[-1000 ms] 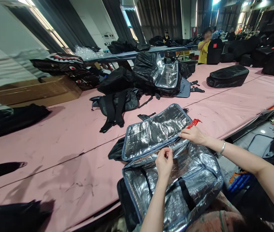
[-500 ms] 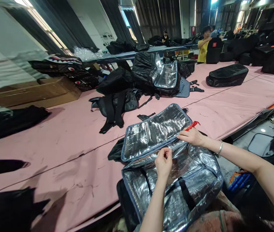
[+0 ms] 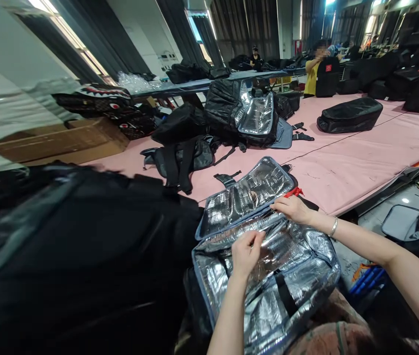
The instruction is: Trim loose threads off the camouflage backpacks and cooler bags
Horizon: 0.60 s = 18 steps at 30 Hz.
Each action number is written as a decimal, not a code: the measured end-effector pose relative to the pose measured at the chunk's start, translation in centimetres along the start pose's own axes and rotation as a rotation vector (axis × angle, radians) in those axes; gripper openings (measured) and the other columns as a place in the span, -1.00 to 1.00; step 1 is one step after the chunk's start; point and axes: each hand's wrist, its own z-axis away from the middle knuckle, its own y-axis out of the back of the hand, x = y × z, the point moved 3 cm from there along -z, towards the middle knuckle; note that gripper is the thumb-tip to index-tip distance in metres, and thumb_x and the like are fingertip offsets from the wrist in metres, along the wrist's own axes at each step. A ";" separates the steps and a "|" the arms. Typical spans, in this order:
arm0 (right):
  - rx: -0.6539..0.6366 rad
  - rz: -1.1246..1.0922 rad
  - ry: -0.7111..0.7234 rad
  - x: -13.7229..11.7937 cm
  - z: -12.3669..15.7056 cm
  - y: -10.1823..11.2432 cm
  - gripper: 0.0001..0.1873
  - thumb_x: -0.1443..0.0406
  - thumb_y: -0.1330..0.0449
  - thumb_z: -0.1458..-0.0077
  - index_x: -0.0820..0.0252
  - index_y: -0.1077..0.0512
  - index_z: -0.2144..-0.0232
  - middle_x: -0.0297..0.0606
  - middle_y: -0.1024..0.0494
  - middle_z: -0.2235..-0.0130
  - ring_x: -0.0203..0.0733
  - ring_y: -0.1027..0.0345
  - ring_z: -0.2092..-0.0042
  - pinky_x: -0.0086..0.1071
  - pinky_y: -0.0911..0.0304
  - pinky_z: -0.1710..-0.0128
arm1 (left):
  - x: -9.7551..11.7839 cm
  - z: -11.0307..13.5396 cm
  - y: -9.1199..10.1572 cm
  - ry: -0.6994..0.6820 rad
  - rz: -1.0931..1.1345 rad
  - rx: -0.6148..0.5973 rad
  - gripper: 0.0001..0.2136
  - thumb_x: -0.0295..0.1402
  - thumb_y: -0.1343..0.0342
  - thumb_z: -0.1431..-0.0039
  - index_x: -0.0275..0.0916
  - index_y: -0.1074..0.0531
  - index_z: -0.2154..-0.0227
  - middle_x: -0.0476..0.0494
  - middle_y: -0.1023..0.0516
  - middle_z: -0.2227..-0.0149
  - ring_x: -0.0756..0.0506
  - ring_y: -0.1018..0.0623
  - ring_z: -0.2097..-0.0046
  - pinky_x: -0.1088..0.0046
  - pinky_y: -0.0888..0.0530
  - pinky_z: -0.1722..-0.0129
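An insulated bag [image 3: 298, 283] with a silver foil lining lies opened in front of me, its foil-lined flap [image 3: 248, 195] folded back on the table. My left hand [image 3: 246, 252] is closed in a pinch above the lining, just below the flap seam; whatever is between its fingertips is too small to make out. At the right part of the seam, my right hand [image 3: 293, 209] presses its fingertips to the blue-grey edge binding. A red-handled tool [image 3: 293, 193] sticks out from that hand, its working end hidden.
A large black bag [image 3: 94, 246] fills the left foreground, beside the foil bag. Behind lie more black bags [image 3: 224, 108] and a cardboard box [image 3: 61, 143] on the pink-covered table [image 3: 350, 170]. A co-worker in yellow [image 3: 311, 79] stands at the far right.
A large black bag has come in from the left, covering much of the table and touching or overlapping the flap's left side. My left hand has shifted slightly left; the right stays at the seam.
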 end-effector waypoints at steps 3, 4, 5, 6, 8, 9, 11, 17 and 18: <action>-0.017 -0.026 -0.037 -0.2 0.0 -0.1 -0.75 0.36 0.06 -0.22 0.24 -0.36 0.13 -0.19 -0.48 0.22 -0.24 -0.31 0.33 -0.42 -0.12 0.43 | -0.3 -1.6 1.9 -0.055 -0.161 0.181 -0.78 -0.23 -0.01 -0.11 -0.26 -0.44 0.33 -0.18 -0.50 0.29 -0.14 -0.42 0.18 0.31 -0.31 0.11; -0.016 -0.049 -0.053 -0.3 0.0 -0.2 -0.75 0.34 0.05 -0.22 0.25 -0.35 0.12 -0.17 -0.48 0.21 -0.22 -0.32 0.31 -0.41 -0.15 0.41 | -0.4 -2.1 2.2 -0.074 -0.226 0.211 -0.78 -0.26 -0.01 -0.10 -0.27 -0.43 0.27 -0.21 -0.50 0.24 -0.16 -0.41 0.14 0.26 -0.30 0.08; -0.011 -0.077 -0.075 -0.4 0.0 -0.3 -0.75 0.32 0.04 -0.22 0.27 -0.34 0.12 -0.15 -0.47 0.20 -0.20 -0.33 0.29 -0.39 -0.18 0.39 | -0.6 -2.7 2.4 -0.089 -0.280 0.218 -0.78 -0.28 -0.02 -0.10 -0.26 -0.43 0.24 -0.22 -0.50 0.21 -0.18 -0.40 0.12 0.24 -0.30 0.07; -0.002 -0.109 -0.101 -0.4 0.0 -0.4 -0.74 0.30 0.04 -0.21 0.28 -0.33 0.11 -0.12 -0.47 0.19 -0.18 -0.34 0.26 -0.37 -0.21 0.36 | -0.8 -3.1 2.4 -0.098 -0.316 0.208 -0.79 -0.30 -0.02 -0.10 -0.25 -0.43 0.23 -0.21 -0.50 0.20 -0.18 -0.41 0.13 0.24 -0.31 0.08; 0.013 -0.172 -0.162 -0.5 0.0 -0.6 -0.73 0.29 0.03 -0.21 0.29 -0.32 0.10 -0.09 -0.46 0.19 -0.14 -0.34 0.22 -0.33 -0.24 0.30 | -1.1 -3.5 2.5 -0.093 -0.332 0.188 -0.82 -0.33 -0.01 -0.11 -0.21 -0.44 0.25 -0.16 -0.52 0.21 -0.15 -0.43 0.15 0.28 -0.34 0.10; 0.017 -0.198 -0.190 -0.5 0.0 -0.6 -0.73 0.29 0.04 -0.21 0.29 -0.31 0.10 -0.09 -0.46 0.19 -0.12 -0.34 0.21 -0.30 -0.26 0.28 | -1.1 -3.5 2.6 -0.088 -0.333 0.198 -0.83 -0.33 -0.01 -0.12 -0.20 -0.44 0.26 -0.14 -0.53 0.22 -0.13 -0.44 0.16 0.31 -0.35 0.10; 0.020 -0.232 -0.226 -0.6 0.2 -0.8 -0.73 0.29 0.04 -0.21 0.27 -0.30 0.09 -0.09 -0.45 0.19 -0.11 -0.34 0.19 -0.27 -0.27 0.25 | -1.1 -3.0 3.6 -0.072 -0.342 0.242 -0.82 -0.33 0.02 -0.14 -0.21 -0.42 0.24 -0.13 -0.52 0.21 -0.09 -0.44 0.15 0.37 -0.36 0.10; 0.037 -0.272 -0.260 -0.6 1.7 -0.9 -0.75 0.30 0.03 -0.20 0.20 -0.27 0.08 -0.12 -0.43 0.17 -0.10 -0.34 0.16 -0.23 -0.29 0.21 | -3.4 3.4 12.7 0.166 -0.518 0.755 -0.65 -0.16 0.04 -0.13 -0.24 -0.33 0.09 -0.23 -0.44 0.11 -0.16 -0.40 0.04 0.26 -0.30 0.01; 0.047 -0.276 -0.264 -0.6 2.0 -1.0 -0.75 0.30 0.03 -0.20 0.20 -0.27 0.08 -0.12 -0.43 0.17 -0.10 -0.34 0.16 -0.23 -0.29 0.21 | -4.2 5.2 14.7 0.242 -0.613 0.908 -0.56 -0.11 0.02 -0.10 -0.28 -0.29 0.04 -0.29 -0.39 0.06 -0.23 -0.35 -0.02 0.17 -0.24 -0.04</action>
